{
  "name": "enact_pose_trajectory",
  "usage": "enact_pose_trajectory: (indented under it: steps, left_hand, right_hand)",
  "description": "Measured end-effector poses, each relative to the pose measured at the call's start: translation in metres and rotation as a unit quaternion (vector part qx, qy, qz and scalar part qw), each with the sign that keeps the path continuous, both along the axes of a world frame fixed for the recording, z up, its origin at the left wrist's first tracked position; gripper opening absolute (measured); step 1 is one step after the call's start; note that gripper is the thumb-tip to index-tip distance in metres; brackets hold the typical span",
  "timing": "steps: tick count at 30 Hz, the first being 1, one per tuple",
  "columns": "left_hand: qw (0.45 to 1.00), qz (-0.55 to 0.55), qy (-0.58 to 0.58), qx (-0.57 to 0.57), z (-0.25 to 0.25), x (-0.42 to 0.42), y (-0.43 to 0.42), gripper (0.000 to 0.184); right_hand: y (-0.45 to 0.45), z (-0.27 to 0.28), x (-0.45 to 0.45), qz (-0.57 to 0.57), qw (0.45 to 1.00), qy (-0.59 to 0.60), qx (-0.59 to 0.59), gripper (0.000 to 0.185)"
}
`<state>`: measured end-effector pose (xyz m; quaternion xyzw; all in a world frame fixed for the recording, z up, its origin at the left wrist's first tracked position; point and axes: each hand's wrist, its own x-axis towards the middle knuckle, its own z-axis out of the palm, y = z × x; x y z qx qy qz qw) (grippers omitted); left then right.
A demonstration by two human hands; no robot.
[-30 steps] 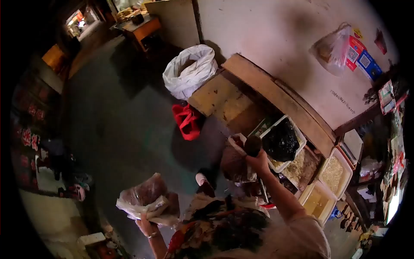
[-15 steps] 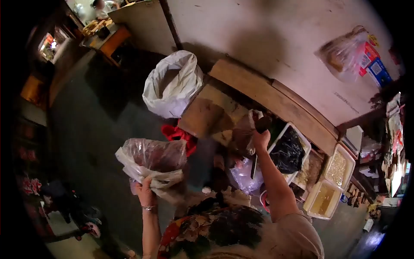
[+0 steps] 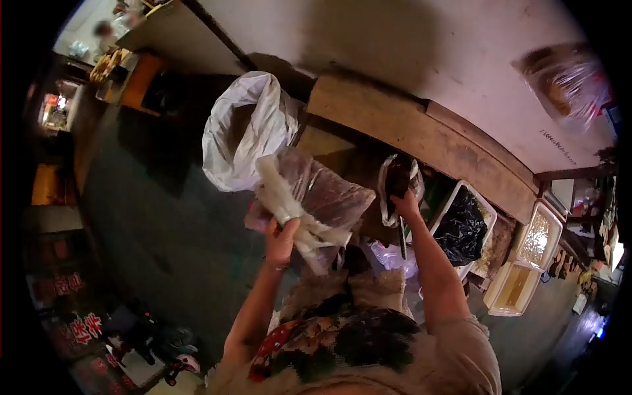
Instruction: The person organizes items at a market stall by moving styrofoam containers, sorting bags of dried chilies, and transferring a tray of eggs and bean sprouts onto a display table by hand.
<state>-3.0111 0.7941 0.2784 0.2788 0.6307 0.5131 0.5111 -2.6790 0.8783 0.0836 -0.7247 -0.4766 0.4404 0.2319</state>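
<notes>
My left hand is closed on the whitish, bunched rim of a translucent plastic bag, which hangs tilted to the right in front of the white sack. My right hand is at the mouth of a smaller bag with a pale rim and a dark inside. Its fingers are closed over something dark there that I cannot make out. Just below that hand a thin, straight, blade-like strip sticks out. A purplish plastic bag lies underneath.
A large open white sack stands at the left end of a wooden bench along the wall. To the right are a white tub with black plastic and two pale trays of liquid. A person is far back left.
My left hand has carried the translucent bag right and up, from beside the bench to in front of it. My right hand has shifted slightly at the small bag, whose mouth now shows wider.
</notes>
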Motion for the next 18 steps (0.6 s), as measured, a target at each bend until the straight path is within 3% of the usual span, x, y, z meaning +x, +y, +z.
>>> enact_pose_trajectory:
  steps: [5,9,13,16,18]
  left_hand:
    - [0.996,-0.083,0.007,-0.006,-0.025,0.015,0.055,0.023]
    - [0.991,-0.131,-0.016,-0.011,-0.064,0.023,0.086,0.021]
    - [0.976,-0.197,0.087,0.000,-0.116,0.019,0.109,0.022]
    - [0.956,-0.231,0.154,-0.094,-0.154,0.007,0.115,0.022]
    - [0.965,-0.231,0.114,-0.053,-0.159,0.006,0.117,0.021]
  right_hand:
    - [0.018,-0.007,0.019,0.071,0.997,-0.033,0.003,0.049]
    - [0.012,0.019,0.009,-0.105,0.993,-0.056,0.010,0.055]
    - [-0.001,0.025,-0.002,-0.161,0.986,-0.028,-0.024,0.062]
    - [-0.005,0.036,-0.001,-0.232,0.972,0.019,0.028,0.052]
    - [0.005,0.061,-0.020,-0.203,0.975,-0.017,0.087,0.053]
